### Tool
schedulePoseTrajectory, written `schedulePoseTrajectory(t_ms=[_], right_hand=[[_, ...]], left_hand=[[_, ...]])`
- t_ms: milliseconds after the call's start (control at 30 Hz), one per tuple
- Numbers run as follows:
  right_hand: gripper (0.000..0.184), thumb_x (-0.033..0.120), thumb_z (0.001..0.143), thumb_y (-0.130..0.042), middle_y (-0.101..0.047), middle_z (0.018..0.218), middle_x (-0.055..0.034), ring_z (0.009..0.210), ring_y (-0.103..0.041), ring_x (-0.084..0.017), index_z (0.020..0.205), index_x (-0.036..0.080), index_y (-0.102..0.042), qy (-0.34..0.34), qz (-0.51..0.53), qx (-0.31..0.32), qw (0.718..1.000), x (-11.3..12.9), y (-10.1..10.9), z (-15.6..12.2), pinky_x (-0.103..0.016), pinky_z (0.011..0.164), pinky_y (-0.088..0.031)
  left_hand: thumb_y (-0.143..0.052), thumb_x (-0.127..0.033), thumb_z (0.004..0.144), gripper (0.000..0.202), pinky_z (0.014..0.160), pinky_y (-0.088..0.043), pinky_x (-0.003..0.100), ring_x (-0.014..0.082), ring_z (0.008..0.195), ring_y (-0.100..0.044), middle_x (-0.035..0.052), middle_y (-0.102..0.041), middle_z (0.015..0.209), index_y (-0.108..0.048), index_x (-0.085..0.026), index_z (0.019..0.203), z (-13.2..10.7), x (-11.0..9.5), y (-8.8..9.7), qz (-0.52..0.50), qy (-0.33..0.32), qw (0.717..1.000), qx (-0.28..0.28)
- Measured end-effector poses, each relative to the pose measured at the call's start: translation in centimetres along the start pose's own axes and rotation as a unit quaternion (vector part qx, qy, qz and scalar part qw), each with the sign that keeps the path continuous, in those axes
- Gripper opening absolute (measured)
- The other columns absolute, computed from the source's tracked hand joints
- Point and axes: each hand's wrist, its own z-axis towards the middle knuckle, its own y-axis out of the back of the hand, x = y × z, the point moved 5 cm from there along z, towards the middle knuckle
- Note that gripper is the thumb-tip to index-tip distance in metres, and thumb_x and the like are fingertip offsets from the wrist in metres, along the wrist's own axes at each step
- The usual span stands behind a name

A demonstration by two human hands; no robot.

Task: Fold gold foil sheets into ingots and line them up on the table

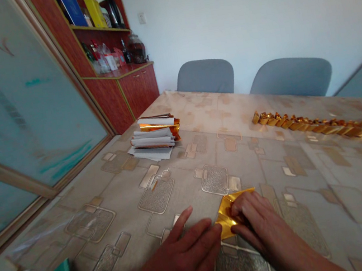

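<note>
On the patterned table in front of me lies a piece of gold foil paper [226, 215], creased and partly folded. My right hand [257, 217] covers its right side, fingers curled down and gripping it. What the fingertips do under the hand is hidden. Beside the paper's left edge, my left hand [189, 253] rests low over the table with fingers stretched out and thumb apart. Its fingertips meet or nearly meet the paper's lower left edge.
A stack of gold and white paper sheets [154, 139] sits at the far left of the table [189, 184]. A long row of folded gold paper pieces [327, 126] runs along the right. Two grey chairs [206, 76] stand behind, with a red cabinet [139, 89] at the back left.
</note>
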Motion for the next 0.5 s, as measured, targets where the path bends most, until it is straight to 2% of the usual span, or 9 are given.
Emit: schedulePoseTrajectory(t_ms=[133, 233, 333, 400, 500], right_hand=[[0.011, 0.019, 0.097, -0.06, -0.061, 0.091, -0.0022, 0.084, -0.058, -0.023, 0.095, 0.024, -0.051, 0.017, -0.004, 0.015, 1.0, -0.5, -0.2, -0.4, -0.037, 0.075, -0.05], [0.013, 0.017, 0.096, -0.063, -0.061, 0.094, -0.002, 0.087, -0.058, -0.023, 0.095, 0.024, -0.052, 0.016, 0.001, 0.038, 0.999, -0.8, -0.3, -0.4, -0.038, 0.079, -0.05], [0.012, 0.017, 0.096, -0.062, -0.061, 0.096, -0.0017, 0.088, -0.058, -0.022, 0.095, 0.024, -0.053, 0.01, 0.022, 0.048, 0.999, -0.9, -0.2, -0.3, -0.038, 0.08, -0.05], [0.01, 0.018, 0.097, -0.06, -0.061, 0.096, -0.002, 0.087, -0.058, -0.022, 0.096, 0.024, -0.053, 0.013, 0.03, 0.041, 0.999, -0.7, 0.0, -0.3, -0.037, 0.079, -0.051], [0.011, 0.018, 0.096, -0.061, -0.063, 0.096, -0.003, 0.089, -0.058, -0.023, 0.096, 0.024, -0.053, 0.011, 0.027, 0.027, 0.999, -0.4, 0.2, -0.1, -0.037, 0.078, -0.051]], left_hand=[[-0.068, -0.042, 0.091, 0.071, 0.12, -0.03, 0.052, 0.03, 0.136, -0.05, 0.0148, -0.054, 0.148, -0.041, -0.01, 0.148, 0.1, 0.5, 0.9, -0.035, -0.009, 0.998, 0.044], [-0.064, -0.044, 0.092, 0.066, 0.121, -0.025, 0.057, 0.0307, 0.135, -0.05, 0.0147, -0.056, 0.146, -0.044, -0.011, 0.146, 0.6, 0.6, 0.8, -0.073, -0.005, 0.996, 0.05], [-0.059, -0.049, 0.095, 0.062, 0.121, -0.019, 0.061, 0.0276, 0.127, -0.056, 0.012, -0.063, 0.136, -0.044, -0.016, 0.146, 1.3, 0.7, 0.1, -0.096, 0.018, 0.994, 0.052], [-0.062, -0.051, 0.093, 0.067, 0.12, -0.015, 0.065, 0.0256, 0.118, -0.059, 0.0093, -0.066, 0.127, -0.04, -0.019, 0.148, 1.8, 0.7, -0.7, -0.102, 0.033, 0.993, 0.044], [-0.065, -0.057, 0.088, 0.076, 0.12, -0.011, 0.068, 0.0259, 0.118, -0.058, 0.0088, -0.064, 0.127, -0.037, -0.022, 0.149, 2.1, 0.8, -1.9, -0.107, 0.051, 0.992, 0.039]])
